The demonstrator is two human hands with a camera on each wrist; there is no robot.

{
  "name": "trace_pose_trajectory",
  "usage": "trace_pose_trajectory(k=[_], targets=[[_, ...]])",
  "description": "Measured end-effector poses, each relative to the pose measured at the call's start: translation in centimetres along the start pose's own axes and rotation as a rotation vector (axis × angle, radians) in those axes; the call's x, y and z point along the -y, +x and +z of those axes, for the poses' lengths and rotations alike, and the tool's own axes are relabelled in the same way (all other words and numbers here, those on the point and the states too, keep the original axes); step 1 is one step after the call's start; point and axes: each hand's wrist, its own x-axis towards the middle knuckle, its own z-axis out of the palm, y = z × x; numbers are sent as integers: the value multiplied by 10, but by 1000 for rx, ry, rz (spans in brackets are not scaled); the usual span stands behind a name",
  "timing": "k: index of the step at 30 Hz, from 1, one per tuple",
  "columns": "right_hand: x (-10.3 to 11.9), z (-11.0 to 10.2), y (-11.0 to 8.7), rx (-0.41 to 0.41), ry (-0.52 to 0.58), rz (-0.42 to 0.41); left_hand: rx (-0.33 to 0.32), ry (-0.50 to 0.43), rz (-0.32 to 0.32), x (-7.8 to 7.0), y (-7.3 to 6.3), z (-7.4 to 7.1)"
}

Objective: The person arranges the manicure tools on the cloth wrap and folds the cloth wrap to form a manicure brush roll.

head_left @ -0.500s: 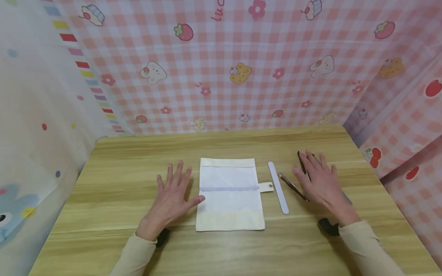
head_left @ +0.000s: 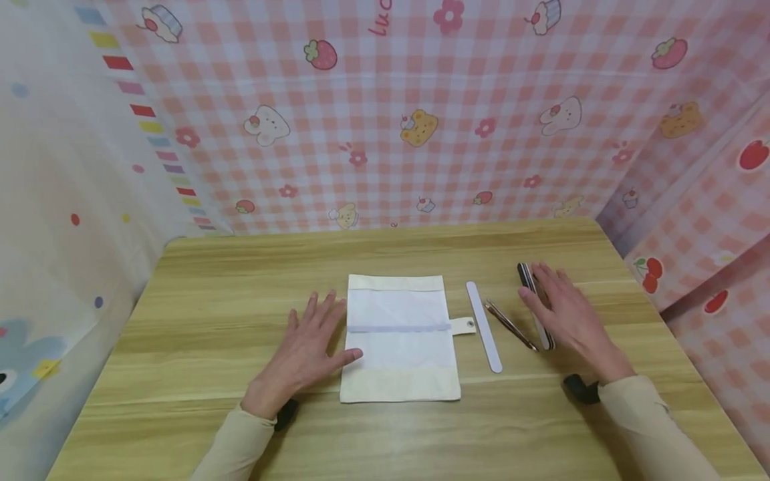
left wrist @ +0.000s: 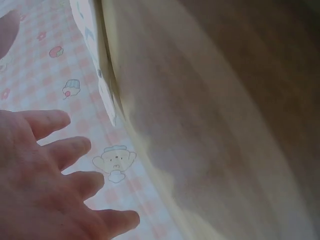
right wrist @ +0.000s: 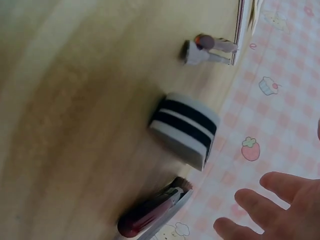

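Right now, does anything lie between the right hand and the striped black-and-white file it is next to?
Nothing visible does. The right hand is spread open with its fingers right beside the striped file, perhaps already touching it. The tweezers and the white nail file lie on the file's far side, toward the cloth pouch.

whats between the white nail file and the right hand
In the head view, a slim metal tool lies between the white nail file and the right hand.
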Motion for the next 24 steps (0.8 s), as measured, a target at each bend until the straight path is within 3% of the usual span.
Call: trace_pose_trajectory(k=[7,24], targets=[[-3,-1,12,21,63,31,76,-12,21,0,-1,1],[-5,2,28,8,49,52,195,-37,50,-1,-2,1]])
